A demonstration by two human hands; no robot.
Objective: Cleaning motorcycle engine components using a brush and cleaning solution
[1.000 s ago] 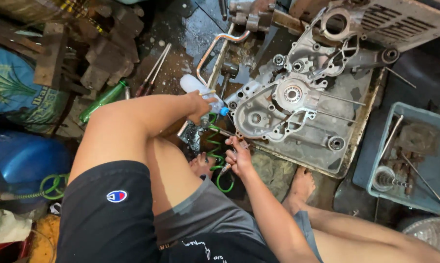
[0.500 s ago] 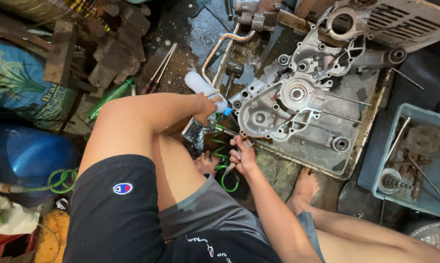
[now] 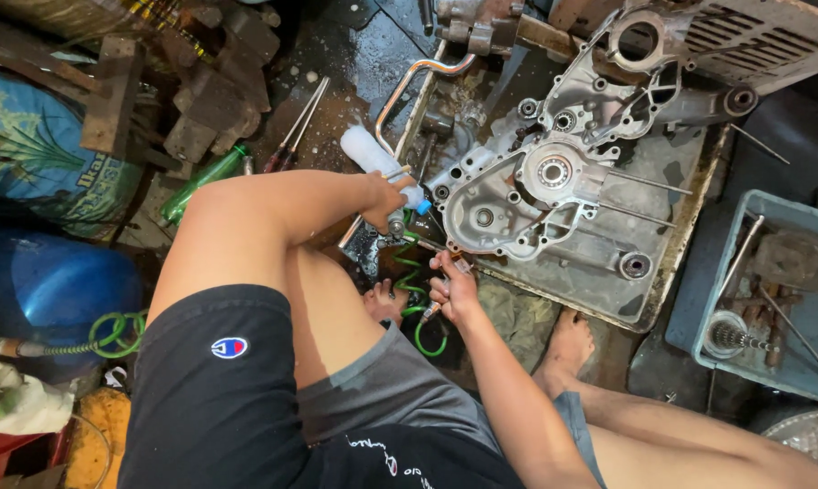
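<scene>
I squat over a silver engine crankcase half (image 3: pixel 554 181) lying in a shallow greasy metal tray (image 3: pixel 671 272). My left hand (image 3: pixel 386 197) reaches over my left knee and grips a short metal tool (image 3: pixel 396 223) at the case's near left corner, just below a white squeeze bottle with a blue cap (image 3: pixel 371 152). A green coiled hose (image 3: pixel 418 272) hangs under it. Just below the case's edge, my right hand (image 3: pixel 454 285) is closed on a small slender tool (image 3: pixel 431 311) beside the hose. What the tool tips touch is hidden.
A grey-blue plastic tub (image 3: pixel 698 308) at right holds a geared shaft and rusty parts. Two screwdrivers (image 3: pixel 296 127), a green bottle (image 3: pixel 205 177) and wooden blocks (image 3: pixel 182 91) lie at upper left. A blue drum (image 3: pixel 47 281) stands at left. My bare feet rest by the tray.
The view has drifted slightly. Both hands stay at the case's near corner with the same grips; no clear movement of the parts.
</scene>
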